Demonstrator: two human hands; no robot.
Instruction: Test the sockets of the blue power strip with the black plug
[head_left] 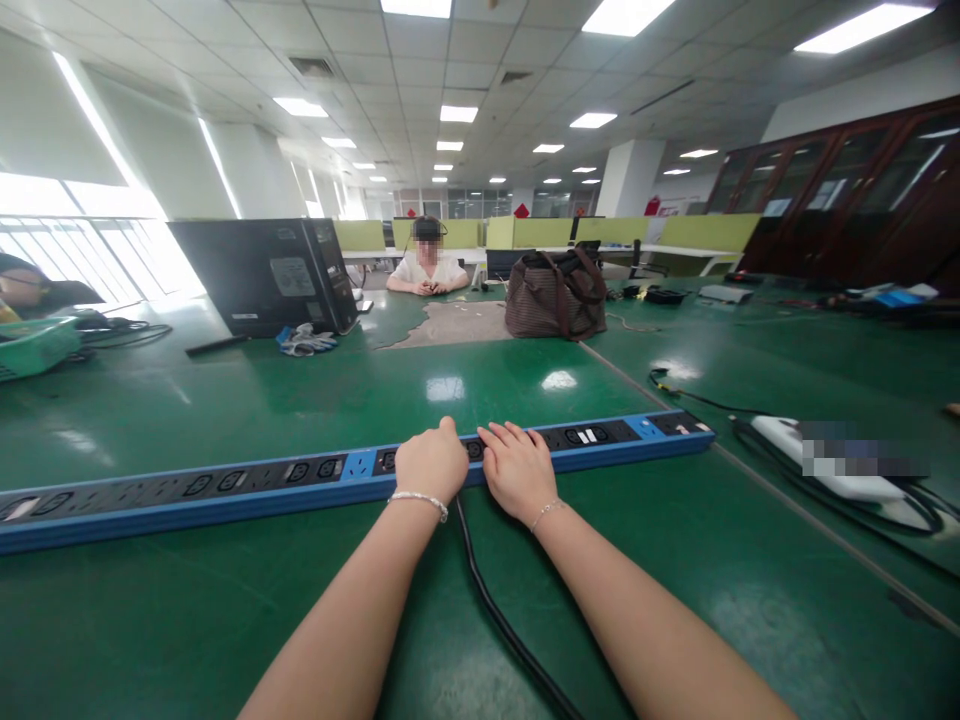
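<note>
A long blue power strip (274,494) with a black socket face lies across the table, sloping slightly up to the right. Over its middle, my left hand (431,458) is closed in a fist with the thumb on top. A thick black power cord (480,585) comes out beneath that fist and runs down toward me; its plug end is hidden in the hand. Just to the right, my right hand (519,470) rests on the strip, fingers stretched out flat across the sockets. One round socket (475,450) shows between the hands.
The green table (225,600) bears a black computer case (262,275), gloves (306,340), a brown bag (556,295) and a green basket (37,345). At right lies a white power adapter-like block (825,460) with black cables. A person (429,270) sits opposite; another is at far left.
</note>
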